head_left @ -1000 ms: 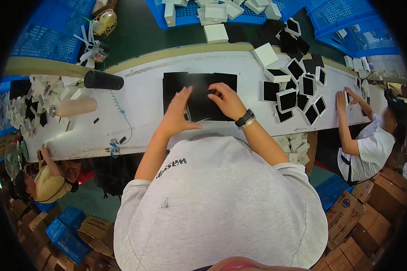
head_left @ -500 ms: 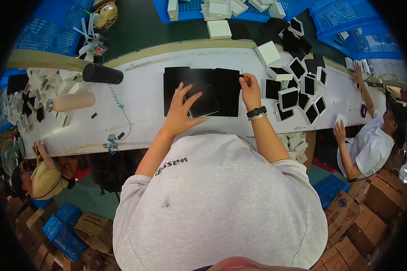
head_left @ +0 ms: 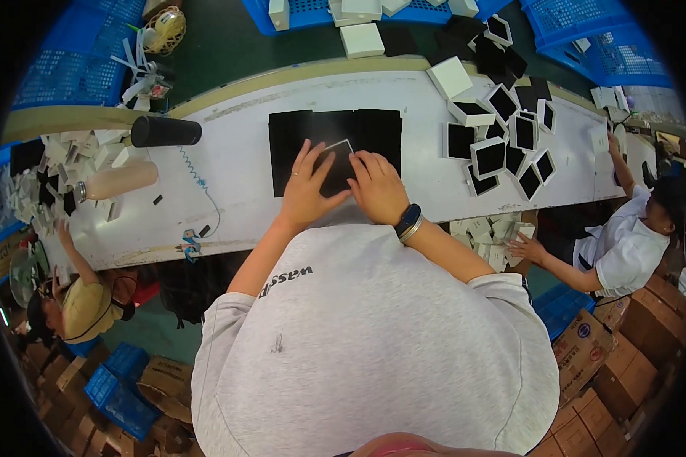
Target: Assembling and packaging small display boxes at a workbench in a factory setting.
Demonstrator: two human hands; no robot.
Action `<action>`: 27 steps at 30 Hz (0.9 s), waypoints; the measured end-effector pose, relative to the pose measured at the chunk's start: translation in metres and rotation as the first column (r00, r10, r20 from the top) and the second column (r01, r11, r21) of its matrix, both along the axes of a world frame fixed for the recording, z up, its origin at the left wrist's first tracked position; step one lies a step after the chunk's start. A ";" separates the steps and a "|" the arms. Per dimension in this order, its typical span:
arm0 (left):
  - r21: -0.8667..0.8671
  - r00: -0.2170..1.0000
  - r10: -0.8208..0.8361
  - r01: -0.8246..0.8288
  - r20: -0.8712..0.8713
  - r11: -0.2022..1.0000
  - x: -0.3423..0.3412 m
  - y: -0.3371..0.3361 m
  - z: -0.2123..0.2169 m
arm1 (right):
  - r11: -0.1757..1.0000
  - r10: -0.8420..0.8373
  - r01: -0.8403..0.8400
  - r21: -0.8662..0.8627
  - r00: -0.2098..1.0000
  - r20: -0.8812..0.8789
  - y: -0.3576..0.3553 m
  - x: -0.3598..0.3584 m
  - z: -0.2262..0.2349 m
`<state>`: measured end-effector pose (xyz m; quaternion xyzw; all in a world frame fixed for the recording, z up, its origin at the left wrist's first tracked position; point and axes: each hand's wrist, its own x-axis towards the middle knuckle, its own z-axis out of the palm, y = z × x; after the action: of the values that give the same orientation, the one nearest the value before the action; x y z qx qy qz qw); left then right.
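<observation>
A small square box [head_left: 338, 166], black inside with a thin white rim, lies on black sheets [head_left: 286, 129] spread on the white table in front of me. My left hand [head_left: 305, 189] grips it from the left, its index finger curving over the dark face and its thumb along the near side. On the opposite side my right hand [head_left: 379, 190] holds the right edge, fingers bent together and thumb close to my left thumb. Both hands hide much of the box's sides.
White boxes with black insides [head_left: 488, 156] lie piled to the right. A black cylinder [head_left: 166, 132], a pinkish bottle [head_left: 120, 181] and a coiled blue cord [head_left: 193, 171] are on the left. Blue crates [head_left: 598, 49] stand beyond; co-workers [head_left: 633, 240] sit at both sides.
My right hand has moved left from the right edge of the black sheets onto the small box. My left hand stays at the box. The co-worker on the right has lowered one hand toward white boxes.
</observation>
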<state>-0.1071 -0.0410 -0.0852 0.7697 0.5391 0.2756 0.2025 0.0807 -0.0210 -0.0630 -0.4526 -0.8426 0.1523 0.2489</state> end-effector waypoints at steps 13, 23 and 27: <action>-0.083 0.987 -0.029 0.016 -0.157 0.996 0.005 0.010 0.015 | 0.987 0.163 -0.160 -0.033 0.981 0.108 0.007 0.015 0.011; -0.035 0.978 -0.087 0.095 0.192 0.995 0.005 0.025 0.041 | 0.974 0.215 -0.213 0.078 0.977 -0.017 0.018 0.059 0.016; -0.061 0.984 -0.017 0.028 0.179 0.998 -0.003 0.053 0.034 | 0.952 -0.264 0.256 0.166 0.964 0.030 0.043 0.150 0.021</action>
<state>-0.1100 0.0122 -0.0515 0.7412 0.5185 0.3237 0.2774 0.2305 0.0217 -0.0422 -0.5417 -0.7914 0.0381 0.2807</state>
